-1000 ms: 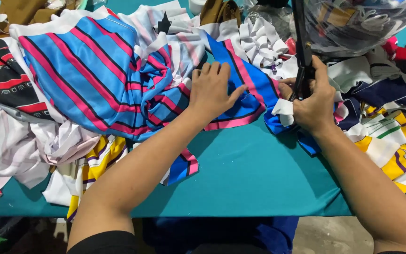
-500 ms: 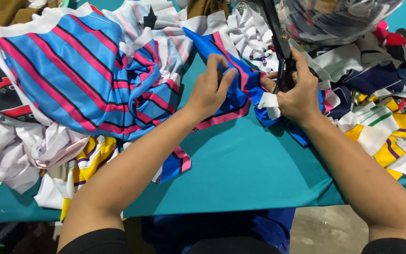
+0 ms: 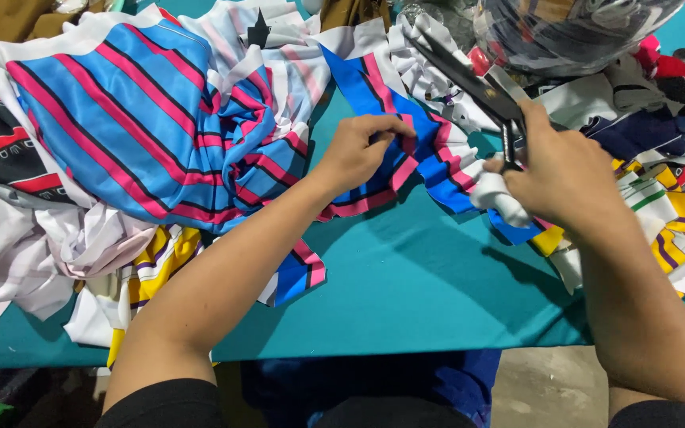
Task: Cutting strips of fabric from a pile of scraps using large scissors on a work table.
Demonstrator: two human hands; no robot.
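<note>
A blue cloth with pink and black stripes (image 3: 132,135) lies bunched across the teal table (image 3: 406,285). My left hand (image 3: 358,150) pinches a strip of this striped cloth (image 3: 406,135) near the table's middle. My right hand (image 3: 556,170) holds black scissors (image 3: 477,83), blades pointing up and left over the strip, and also grips a small wad of white cloth (image 3: 501,198).
Piles of fabric scraps in white, yellow, navy and red (image 3: 667,198) lie at the right. More garments, white and black-red (image 3: 1,198), heap at the left. A clear plastic bag of cloth (image 3: 572,32) sits at the back right. The table's front edge runs below my arms.
My left hand has gone from lying flat on the striped cloth to pinching a strip of it. The scissors have tilted from upright to slanting left over the strip.
</note>
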